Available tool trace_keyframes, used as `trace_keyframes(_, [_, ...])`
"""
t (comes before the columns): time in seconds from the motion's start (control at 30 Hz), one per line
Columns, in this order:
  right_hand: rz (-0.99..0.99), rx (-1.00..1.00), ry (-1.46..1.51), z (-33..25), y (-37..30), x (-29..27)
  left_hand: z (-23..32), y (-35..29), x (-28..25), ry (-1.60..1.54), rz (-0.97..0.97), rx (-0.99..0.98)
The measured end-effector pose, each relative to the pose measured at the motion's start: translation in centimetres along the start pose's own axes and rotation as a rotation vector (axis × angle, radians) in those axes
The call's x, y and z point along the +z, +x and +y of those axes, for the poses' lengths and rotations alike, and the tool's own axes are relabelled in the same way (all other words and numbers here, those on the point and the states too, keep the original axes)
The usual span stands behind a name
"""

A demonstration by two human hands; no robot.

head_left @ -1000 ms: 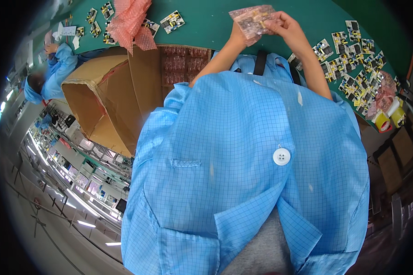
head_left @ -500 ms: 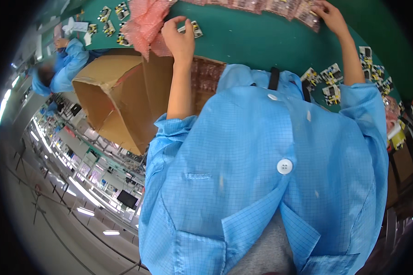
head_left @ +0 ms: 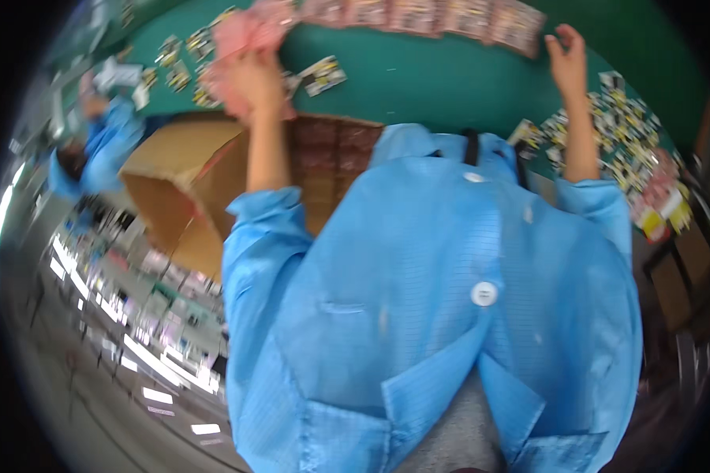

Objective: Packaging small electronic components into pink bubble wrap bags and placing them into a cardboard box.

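Over a pile of pink bubble-wrap bags (head_left: 248,30) at the far left of the green table, my left hand (head_left: 254,79) touches the pink plastic. Motion blurs its fingers, so I cannot see if they grip a bag. My right hand (head_left: 568,59) is raised just right of a row of pink wrapped packages (head_left: 467,16) along the table's far side. Its thumb and fingers are apart, with nothing between them. A small circuit-board part (head_left: 322,76), white, black and yellow, lies just right of my left hand.
Below my left forearm stands an open cardboard box (head_left: 177,169); beside it, another box holds pink packages (head_left: 331,146). Many loose circuit boards (head_left: 619,126) spread over the right side. Left of the bags lie several more boards (head_left: 178,76). A person in blue (head_left: 106,146) works at far left.
My left hand has moved left, from beside the loose board onto the bubble-wrap bags. My right hand has let go of the end package and come away to the right. The view has shifted.
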State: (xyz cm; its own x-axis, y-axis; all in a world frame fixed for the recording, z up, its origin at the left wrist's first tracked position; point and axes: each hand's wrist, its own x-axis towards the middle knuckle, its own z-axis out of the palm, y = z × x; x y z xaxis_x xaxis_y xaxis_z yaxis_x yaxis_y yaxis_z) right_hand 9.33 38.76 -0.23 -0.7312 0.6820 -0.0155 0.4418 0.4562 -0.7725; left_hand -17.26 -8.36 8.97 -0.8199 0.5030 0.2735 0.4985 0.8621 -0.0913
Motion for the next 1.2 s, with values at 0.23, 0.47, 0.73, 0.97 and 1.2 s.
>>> trace_keyframes(0.23, [0.281, 0.268, -0.206, 4.2, -6.8, -10.6, -0.6, 0.2, 3.4, -0.152, -0.115, -0.123])
trace_keyframes(0.47, [0.162, 0.197, -0.681, 8.4, -2.8, -14.6, -1.3, 0.3, 6.9, -0.084, -0.204, -0.3])
trace_keyframes(0.73, [-0.186, 0.111, -0.717, 13.8, 1.6, -16.0, -0.4, 1.2, 5.3, 0.027, -0.378, -0.226])
trace_keyframes(0.97, [-0.12, 0.035, -0.649, 10.1, 2.1, -16.3, 0.2, 3.5, 3.6, -0.098, -0.521, -0.327])
trace_keyframes(1.2, [-0.37, -0.117, -0.23, -6.6, -7.3, -3.4, 3.1, 2.7, 1.2, -0.209, 0.023, -0.105])
